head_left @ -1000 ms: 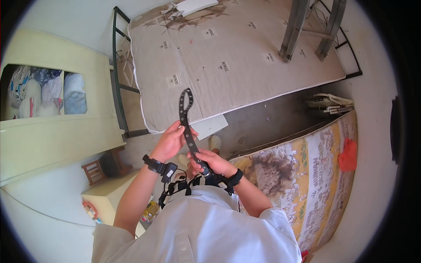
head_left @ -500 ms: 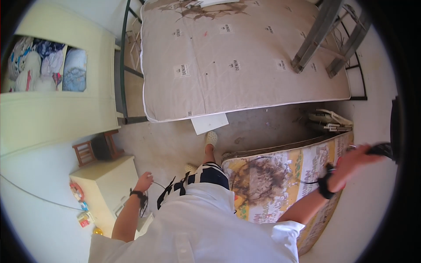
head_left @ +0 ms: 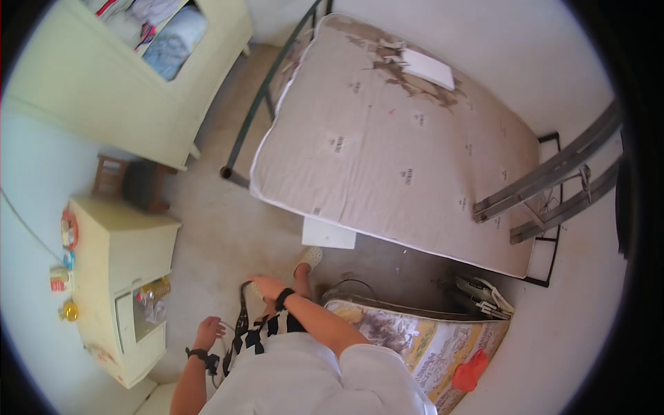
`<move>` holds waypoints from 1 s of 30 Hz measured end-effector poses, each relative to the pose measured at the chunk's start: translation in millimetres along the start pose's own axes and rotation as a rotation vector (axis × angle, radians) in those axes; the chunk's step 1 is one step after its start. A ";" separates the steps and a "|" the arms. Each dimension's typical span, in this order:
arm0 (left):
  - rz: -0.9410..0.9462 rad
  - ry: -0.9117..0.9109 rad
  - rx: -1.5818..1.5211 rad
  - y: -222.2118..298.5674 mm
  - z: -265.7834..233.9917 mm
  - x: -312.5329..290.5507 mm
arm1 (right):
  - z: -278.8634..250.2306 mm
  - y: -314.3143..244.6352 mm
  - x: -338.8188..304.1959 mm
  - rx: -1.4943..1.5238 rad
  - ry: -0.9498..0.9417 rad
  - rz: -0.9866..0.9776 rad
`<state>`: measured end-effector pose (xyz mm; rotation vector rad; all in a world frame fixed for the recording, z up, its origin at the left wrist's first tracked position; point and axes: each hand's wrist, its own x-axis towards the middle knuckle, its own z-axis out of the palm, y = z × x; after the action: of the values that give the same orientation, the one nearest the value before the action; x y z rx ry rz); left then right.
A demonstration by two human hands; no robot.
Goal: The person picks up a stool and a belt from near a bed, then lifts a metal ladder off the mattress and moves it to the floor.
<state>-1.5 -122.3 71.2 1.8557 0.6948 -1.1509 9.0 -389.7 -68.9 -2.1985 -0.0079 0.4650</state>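
Observation:
My right hand [head_left: 268, 285] reaches across in front of my waist, a black band round its wrist. Its fingertips are at the upper end of a black strap [head_left: 242, 315] that hangs by my striped shorts; blur hides whether they grip it. Lower and to the left, my left hand [head_left: 207, 333] hangs with its fingers apart and nothing seen in them. That wrist carries a black band [head_left: 198, 353] with a small dark device and a cable. Beyond my right hand, a light clog [head_left: 312, 256] is on my foot.
A bare stained mattress [head_left: 360, 152] lies on a dark metal bed frame, with a ladder [head_left: 546, 187] standing on it. A patterned mattress [head_left: 422, 346] leans at right with a red bag [head_left: 470, 371]. At left are a cream cabinet [head_left: 124, 228], a chair [head_left: 142, 183] and a wardrobe [head_left: 138, 90].
My right hand has swung from the far right by the wall to in front of my waist. My view has turned, and the left hand has stayed low at the left.

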 end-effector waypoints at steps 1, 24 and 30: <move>0.043 0.041 -0.120 -24.1 -8.7 -16.2 | -3.5 -58.0 -4.0 0.152 -0.370 0.062; 0.207 -0.121 0.446 -44.3 -81.5 76.8 | -479.3 -205.8 -378.5 -0.404 2.162 -0.196; 0.264 -0.036 0.320 -12.1 -50.3 7.6 | -427.3 -124.0 -195.7 -0.255 2.527 -0.155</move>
<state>14.8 -72.6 72.2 2.1112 0.2416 -1.1665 -11.8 -670.2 327.5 -1.4495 1.0318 -2.4509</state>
